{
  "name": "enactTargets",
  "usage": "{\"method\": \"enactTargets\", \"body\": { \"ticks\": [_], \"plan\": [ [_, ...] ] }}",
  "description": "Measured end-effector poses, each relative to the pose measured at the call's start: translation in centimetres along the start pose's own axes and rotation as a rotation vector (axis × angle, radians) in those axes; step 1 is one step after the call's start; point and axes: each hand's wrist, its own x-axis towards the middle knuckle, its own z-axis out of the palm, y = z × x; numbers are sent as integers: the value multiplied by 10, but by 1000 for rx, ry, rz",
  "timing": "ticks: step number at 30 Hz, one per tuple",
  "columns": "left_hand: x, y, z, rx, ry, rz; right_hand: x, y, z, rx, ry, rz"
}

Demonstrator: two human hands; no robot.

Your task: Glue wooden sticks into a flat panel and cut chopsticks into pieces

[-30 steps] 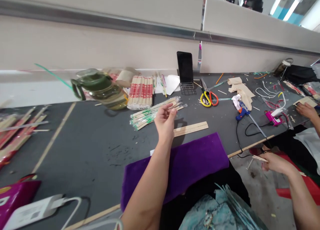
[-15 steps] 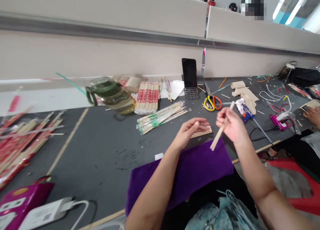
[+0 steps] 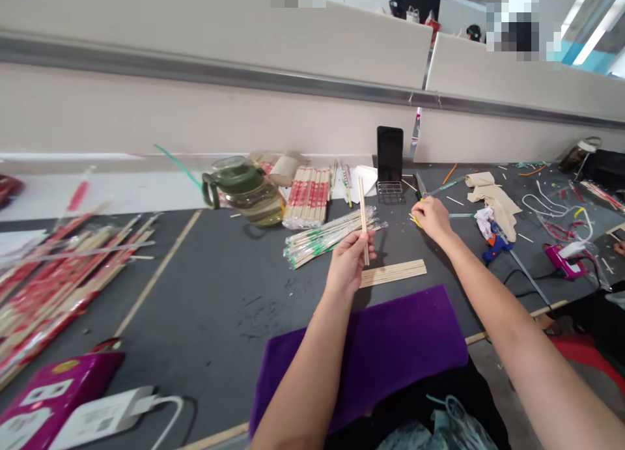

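Observation:
My left hand (image 3: 350, 258) is closed around a pair of wooden chopsticks (image 3: 362, 206), held nearly upright above the table. Just beyond it lie several chopsticks in clear and green wrappers (image 3: 332, 235). A flat row of bare wooden sticks (image 3: 394, 273) rests beside my left wrist. Farther right, my right hand (image 3: 432, 219) is closed on the handles of a pair of scissors (image 3: 422, 185); a bit of yellow handle shows under the fingers, and the blades point away from me. The purple cloth (image 3: 405, 339) is spread along the near table edge.
A green-lidded jug (image 3: 247, 193) and red-wrapped chopsticks (image 3: 307, 196) stand toward the partition, near a phone (image 3: 390, 154) on a wire stand. At right are a blue glue gun (image 3: 497, 245) and a purple power strip (image 3: 564, 261) with cables. Another purple power strip (image 3: 61, 388) sits near left.
The chopsticks have passed from my right hand to my left and now stand upright. My right hand has reached forward onto the scissors. The view has turned slightly left.

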Motion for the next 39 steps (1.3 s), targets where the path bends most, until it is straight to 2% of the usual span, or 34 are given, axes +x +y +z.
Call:
{"method": "enactTargets", "body": {
  "ticks": [2,4,10,15,17,21,22,24,28,31,34,39],
  "plan": [
    [1,-1,-2,4,22,-20,4,-6,7,-219,-108,-94],
    [0,-3,-2,13,20,-30,6,-15,14,-285,-146,-128],
    [0,-4,-1,19,22,-36,9,-27,24,-287,-174,-126],
    [-2,-2,1,-22,-19,-73,6,-26,17,-159,-106,-110],
    [-4,-1,2,-33,-46,-94,6,-28,11,109,-40,-16],
    [-9,-1,5,-38,-111,-155,2,-40,-6,1204,110,201],
    [-10,-1,6,-35,-125,-171,-1,-44,-9,1394,113,217],
    [-13,-2,8,-18,-162,-193,-8,-51,-15,1613,79,240],
    [-19,-3,11,48,-267,-206,-29,-57,-20,1719,-1,298],
    [-22,-4,14,117,-340,-229,-44,-52,-19,1690,14,300],
    [-23,-7,16,180,-370,-237,-53,-47,-15,1610,113,344],
    [-21,-7,13,255,-331,-150,-57,-39,-7,1598,320,442]
  ]
}}
